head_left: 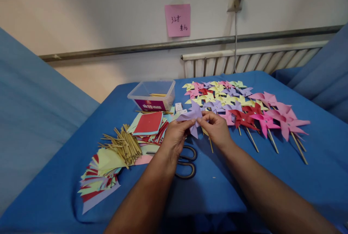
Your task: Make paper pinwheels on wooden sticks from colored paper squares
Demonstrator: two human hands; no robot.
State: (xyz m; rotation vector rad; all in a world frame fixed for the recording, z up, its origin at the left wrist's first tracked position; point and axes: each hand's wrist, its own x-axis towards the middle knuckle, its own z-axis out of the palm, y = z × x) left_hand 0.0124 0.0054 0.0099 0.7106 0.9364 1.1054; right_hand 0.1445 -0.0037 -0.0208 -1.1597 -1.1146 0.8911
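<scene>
A light purple paper pinwheel (193,112) is held up over the middle of the table between both hands. My left hand (176,132) pinches it near the centre from the left side. From the right, my right hand (216,127) has thumb and fingers closed on the pinwheel close to its middle. A thin stick (211,144) shows below the right hand; whether it belongs to this pinwheel I cannot tell. Black-handled scissors (187,165) lie under my left forearm, their blades mostly hidden by it.
Finished pinwheels (244,118) in several colours cover the table's right half. On the left lie a bundle of sticks (125,145), fanned paper pieces (100,183) and stacked paper squares (148,123). A clear plastic box (152,94) stands behind, near small white boxes (179,107).
</scene>
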